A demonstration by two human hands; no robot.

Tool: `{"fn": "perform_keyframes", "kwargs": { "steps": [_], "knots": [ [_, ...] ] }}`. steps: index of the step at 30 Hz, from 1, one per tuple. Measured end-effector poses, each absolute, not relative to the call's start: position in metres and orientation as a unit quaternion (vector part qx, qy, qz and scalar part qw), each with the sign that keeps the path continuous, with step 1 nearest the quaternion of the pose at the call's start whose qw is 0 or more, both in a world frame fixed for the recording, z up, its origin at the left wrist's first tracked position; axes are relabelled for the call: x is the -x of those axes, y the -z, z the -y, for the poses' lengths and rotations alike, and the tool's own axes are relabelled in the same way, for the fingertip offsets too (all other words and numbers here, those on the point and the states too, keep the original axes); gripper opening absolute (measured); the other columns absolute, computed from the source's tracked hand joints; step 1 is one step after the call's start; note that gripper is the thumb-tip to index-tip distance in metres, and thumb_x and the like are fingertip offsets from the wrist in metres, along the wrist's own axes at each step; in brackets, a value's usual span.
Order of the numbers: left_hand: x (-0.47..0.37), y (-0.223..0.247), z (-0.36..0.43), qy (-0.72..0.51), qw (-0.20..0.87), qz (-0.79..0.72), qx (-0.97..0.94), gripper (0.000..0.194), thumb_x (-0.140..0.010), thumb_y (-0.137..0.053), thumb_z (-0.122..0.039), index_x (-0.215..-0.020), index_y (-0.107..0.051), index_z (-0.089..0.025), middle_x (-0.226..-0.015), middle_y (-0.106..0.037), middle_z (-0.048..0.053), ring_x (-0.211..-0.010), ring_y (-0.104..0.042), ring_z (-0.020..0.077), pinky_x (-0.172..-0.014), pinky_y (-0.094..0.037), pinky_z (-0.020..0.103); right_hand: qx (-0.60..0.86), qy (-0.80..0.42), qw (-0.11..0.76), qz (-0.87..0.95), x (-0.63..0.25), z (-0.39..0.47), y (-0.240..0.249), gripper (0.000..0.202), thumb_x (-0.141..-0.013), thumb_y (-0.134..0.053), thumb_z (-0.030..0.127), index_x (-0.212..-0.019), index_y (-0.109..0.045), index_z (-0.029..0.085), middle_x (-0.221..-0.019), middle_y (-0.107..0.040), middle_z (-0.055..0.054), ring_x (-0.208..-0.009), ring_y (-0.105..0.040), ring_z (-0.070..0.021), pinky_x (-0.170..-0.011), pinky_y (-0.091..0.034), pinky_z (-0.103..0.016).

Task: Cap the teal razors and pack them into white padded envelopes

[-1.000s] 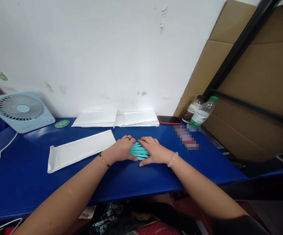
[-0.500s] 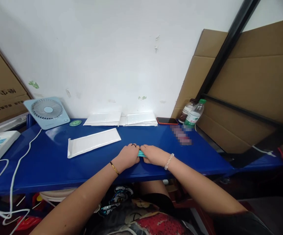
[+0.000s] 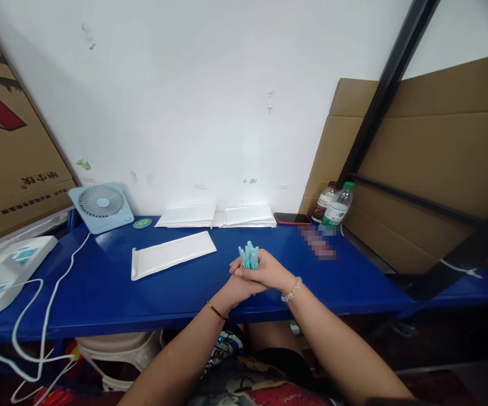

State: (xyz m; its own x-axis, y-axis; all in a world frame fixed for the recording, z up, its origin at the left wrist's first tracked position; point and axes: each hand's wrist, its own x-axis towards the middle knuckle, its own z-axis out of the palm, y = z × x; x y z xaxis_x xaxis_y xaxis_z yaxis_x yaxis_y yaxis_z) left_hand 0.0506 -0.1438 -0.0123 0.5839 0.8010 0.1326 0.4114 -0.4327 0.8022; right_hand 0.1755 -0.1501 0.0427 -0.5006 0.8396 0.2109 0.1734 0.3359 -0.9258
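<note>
A bundle of slim turquoise pens stands upright between my hands, its tips poking out above the fingers. My right hand is wrapped round the bundle with the thumb across the front. Beneath and to the left, my left hand is closed against the bundle and the right hand, its fingers partly hidden. Both hands are just above the front part of the blue table. A white padded envelope lies flat to the left of the hands.
Stacked white envelopes and a second stack lie along the wall. A phone and two bottles are at the back right. At left are a blue fan, a green disc and a white device with cables.
The bundle has turned from lying between my two fists to upright, tips up. My left hand has moved lower, under the right. The camera view has shifted slightly.
</note>
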Motion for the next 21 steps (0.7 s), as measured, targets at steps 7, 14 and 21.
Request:
{"fn": "perform_keyframes", "kwargs": {
  "steps": [7, 14, 21],
  "knots": [
    [0.051, -0.005, 0.114, -0.22, 0.066, -0.564, -0.793, 0.064, -0.076, -0.059, -0.049, -0.128, -0.049, -0.014, -0.139, -0.042, 0.019, -0.134, -0.03, 0.0346, -0.108, -0.027, 0.048, 0.419, -0.395, 0.62, 0.533, -0.203, 0.151, -0.01, 0.031, -0.081, -0.059, 0.05, -0.084, -0.059, 0.019, -0.054, -0.057, 0.002, -0.052, -0.055, -0.0139, -0.056, -0.049, -0.027],
    [0.109, -0.022, 0.123, -0.017, -0.016, -0.728, -0.685, 0.063, -0.081, -0.043, -0.058, -0.12, -0.054, -0.01, -0.111, -0.061, 0.025, -0.105, -0.056, 0.0409, -0.082, -0.044, 0.049, 0.457, -0.376, 0.602, 0.537, -0.214, 0.157, 0.006, 0.033, -0.077, -0.062, 0.05, -0.088, -0.057, 0.02, -0.054, -0.055, 0.004, -0.046, -0.049, -0.0108, -0.047, -0.04, -0.023],
    [0.046, -0.022, 0.157, -0.154, 0.175, -0.574, -0.785, 0.07, -0.084, -0.04, -0.061, -0.134, -0.043, -0.012, -0.123, -0.057, 0.02, -0.101, -0.062, 0.0277, -0.086, -0.045, 0.036, 0.448, -0.441, 0.622, 0.467, -0.214, 0.16, 0.008, 0.034, -0.072, -0.07, 0.045, -0.087, -0.055, 0.019, -0.047, -0.034, 0.011, -0.037, -0.027, -0.0052, -0.036, -0.022, -0.018]
  ]
}}
